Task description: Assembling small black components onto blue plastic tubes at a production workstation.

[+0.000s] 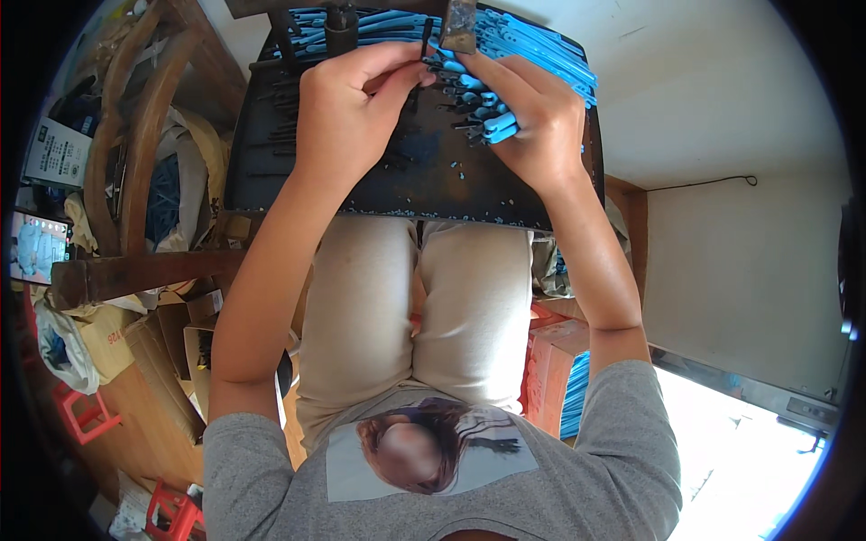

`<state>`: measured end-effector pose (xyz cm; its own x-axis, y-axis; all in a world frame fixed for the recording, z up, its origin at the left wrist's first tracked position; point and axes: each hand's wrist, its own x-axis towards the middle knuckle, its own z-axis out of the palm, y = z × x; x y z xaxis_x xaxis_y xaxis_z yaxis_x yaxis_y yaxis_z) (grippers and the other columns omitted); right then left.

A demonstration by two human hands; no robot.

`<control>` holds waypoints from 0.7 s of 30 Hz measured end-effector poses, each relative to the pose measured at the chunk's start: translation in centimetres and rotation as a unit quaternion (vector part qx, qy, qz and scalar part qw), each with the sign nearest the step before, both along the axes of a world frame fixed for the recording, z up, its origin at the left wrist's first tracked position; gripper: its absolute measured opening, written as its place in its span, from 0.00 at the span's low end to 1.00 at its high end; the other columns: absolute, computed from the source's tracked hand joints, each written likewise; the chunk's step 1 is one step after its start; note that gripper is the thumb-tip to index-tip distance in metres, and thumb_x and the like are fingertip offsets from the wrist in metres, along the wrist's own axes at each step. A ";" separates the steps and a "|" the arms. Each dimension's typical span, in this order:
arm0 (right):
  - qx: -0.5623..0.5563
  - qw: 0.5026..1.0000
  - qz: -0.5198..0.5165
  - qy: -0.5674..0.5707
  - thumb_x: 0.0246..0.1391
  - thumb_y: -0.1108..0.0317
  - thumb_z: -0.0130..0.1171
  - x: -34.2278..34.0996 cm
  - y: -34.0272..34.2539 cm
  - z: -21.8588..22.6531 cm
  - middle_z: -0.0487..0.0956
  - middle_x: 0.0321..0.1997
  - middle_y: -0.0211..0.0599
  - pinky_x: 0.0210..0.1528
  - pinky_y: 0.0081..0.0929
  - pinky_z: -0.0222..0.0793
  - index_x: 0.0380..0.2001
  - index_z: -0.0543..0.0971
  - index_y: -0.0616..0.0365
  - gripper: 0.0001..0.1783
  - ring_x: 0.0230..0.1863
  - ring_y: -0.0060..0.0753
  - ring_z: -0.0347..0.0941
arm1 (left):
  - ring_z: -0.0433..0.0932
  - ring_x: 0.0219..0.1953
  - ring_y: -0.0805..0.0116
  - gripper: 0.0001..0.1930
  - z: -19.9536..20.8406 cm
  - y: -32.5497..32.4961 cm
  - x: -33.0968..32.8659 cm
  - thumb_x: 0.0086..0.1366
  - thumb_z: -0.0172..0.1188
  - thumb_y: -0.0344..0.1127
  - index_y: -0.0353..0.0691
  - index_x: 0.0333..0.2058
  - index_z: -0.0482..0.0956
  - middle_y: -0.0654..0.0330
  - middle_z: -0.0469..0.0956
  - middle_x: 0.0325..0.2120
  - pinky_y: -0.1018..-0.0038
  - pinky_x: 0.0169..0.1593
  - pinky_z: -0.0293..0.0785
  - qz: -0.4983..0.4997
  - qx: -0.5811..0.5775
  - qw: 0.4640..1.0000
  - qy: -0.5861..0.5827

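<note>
My left hand (347,108) is closed over the middle of a black tray-like work surface (424,194), its thumb and forefinger pinching a thin black plastic strip (427,38). My right hand (546,126) is wrapped round a bunch of blue and black plastic pieces (494,126), whose ends stick out toward the left. Its forefinger reaches up to the foot of a worn metal bar (460,29). The fingertips of both hands are close together there. Exactly what the two hands touch at the bar is partly hidden.
Long blue plastic strips (541,56) are heaped along the far edge, black strips (271,140) on the left. A dark metal post (341,34) stands behind my left hand. Small blue bits lie near the front edge. Left are a wooden frame (144,135) and a phone (41,245).
</note>
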<state>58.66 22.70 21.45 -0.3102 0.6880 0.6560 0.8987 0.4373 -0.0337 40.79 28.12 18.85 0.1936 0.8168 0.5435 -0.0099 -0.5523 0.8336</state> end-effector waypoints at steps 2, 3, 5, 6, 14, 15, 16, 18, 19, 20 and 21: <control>0.004 1.000 0.006 0.024 0.23 0.80 0.68 0.1 0.1 0.1 0.81 0.34 0.34 0.33 0.27 0.73 0.47 0.81 0.51 0.37 0.32 0.39 0.78 | 0.82 0.28 0.75 0.07 0.0 -0.1 0.2 0.59 0.63 0.24 0.33 0.38 0.83 0.56 0.84 0.27 0.82 0.33 0.74 -0.002 0.012 1.000 0.011; -0.014 0.999 0.016 0.039 0.24 0.81 0.67 0.2 -0.1 0.2 0.81 0.34 0.35 0.34 0.27 0.73 0.47 0.81 0.51 0.36 0.33 0.38 0.78 | 0.82 0.28 0.75 0.07 0.0 -0.1 0.1 0.59 0.63 0.24 0.33 0.38 0.83 0.56 0.84 0.27 0.82 0.33 0.74 -0.001 0.011 1.000 0.011; -0.033 0.998 0.026 0.054 0.25 0.81 0.65 0.1 -0.2 0.3 0.81 0.34 0.35 0.35 0.27 0.73 0.47 0.80 0.52 0.35 0.33 0.38 0.78 | 0.80 0.26 0.77 0.06 -0.1 -0.2 -0.1 0.58 0.64 0.24 0.33 0.36 0.83 0.57 0.84 0.26 0.83 0.30 0.72 -0.008 -0.024 1.000 -0.009; -0.056 0.994 0.046 0.082 0.26 0.82 0.64 0.1 -0.1 0.4 0.81 0.34 0.36 0.36 0.26 0.73 0.46 0.80 0.53 0.35 0.33 0.36 0.78 | 0.80 0.26 0.77 0.06 -0.2 -0.2 -0.2 0.58 0.64 0.24 0.33 0.36 0.83 0.57 0.84 0.26 0.83 0.30 0.72 -0.008 -0.024 1.000 -0.009; -0.096 0.962 0.194 0.166 0.32 0.88 0.61 -0.1 -0.2 1.0 0.81 0.33 0.41 0.37 0.22 0.72 0.42 0.80 0.63 0.27 0.32 0.32 0.77 | 0.82 0.29 0.63 0.08 0.5 -0.8 -1.5 0.55 0.63 0.23 0.34 0.36 0.82 0.54 0.82 0.28 0.76 0.31 0.75 -0.084 0.107 0.985 0.104; -0.095 0.958 0.194 0.190 0.37 0.87 0.62 0.2 0.0 0.5 0.81 0.33 0.40 0.37 0.22 0.72 0.39 0.79 0.64 0.20 0.32 0.30 0.76 | 0.82 0.29 0.63 0.08 0.5 -0.9 -1.7 0.55 0.63 0.23 0.34 0.36 0.82 0.54 0.82 0.28 0.76 0.31 0.75 -0.086 0.106 0.985 0.103; -0.094 0.953 0.194 0.215 0.42 0.85 0.63 0.2 0.0 0.2 0.81 0.33 0.39 0.37 0.22 0.71 0.36 0.79 0.66 0.14 0.31 0.29 0.76 | 0.81 0.32 0.59 0.10 0.6 -1.1 -1.9 0.55 0.63 0.24 0.35 0.38 0.82 0.53 0.82 0.31 0.73 0.34 0.76 -0.095 0.155 0.973 0.144; -0.080 0.947 0.190 0.248 0.46 0.83 0.64 0.2 -0.4 0.6 0.80 0.32 0.39 0.36 0.21 0.71 0.33 0.78 0.66 0.09 0.31 0.27 0.75 | 0.81 0.35 0.55 0.12 0.8 -1.8 -2.7 0.55 0.62 0.24 0.36 0.39 0.81 0.52 0.82 0.35 0.70 0.36 0.77 -0.103 0.202 0.956 0.184; -0.066 0.939 0.187 0.280 0.49 0.81 0.64 0.3 -0.5 0.7 0.80 0.32 0.38 0.36 0.21 0.71 0.30 0.78 0.66 0.06 0.31 0.26 0.75 | 0.81 0.38 0.56 0.12 1.1 -2.6 -3.3 0.55 0.63 0.23 0.36 0.40 0.81 0.53 0.81 0.38 0.71 0.39 0.77 -0.101 0.178 0.954 0.221; -0.025 0.954 0.181 0.239 0.41 0.78 0.69 1.2 -0.4 0.4 0.79 0.32 0.37 0.38 0.21 0.72 0.38 0.75 0.62 0.19 0.33 0.30 0.77 | 0.81 0.41 0.57 0.13 1.3 -3.1 -3.8 0.55 0.63 0.22 0.35 0.41 0.81 0.54 0.81 0.41 0.71 0.42 0.78 -0.098 0.154 0.949 0.257; -0.006 0.941 0.208 0.267 0.42 0.78 0.68 1.4 0.2 0.3 0.79 0.33 0.36 0.37 0.20 0.71 0.37 0.75 0.63 0.17 0.33 0.28 0.77 | 0.81 0.41 0.57 0.13 1.3 -3.3 -4.5 0.55 0.63 0.22 0.35 0.41 0.81 0.54 0.81 0.41 0.71 0.42 0.78 -0.098 0.153 0.949 0.258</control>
<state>60.08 22.85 21.80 -0.1828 0.5889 0.7873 0.5042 0.7436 -0.4392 36.30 24.80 20.15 0.6304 0.5571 0.5406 0.2280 -0.7986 0.5570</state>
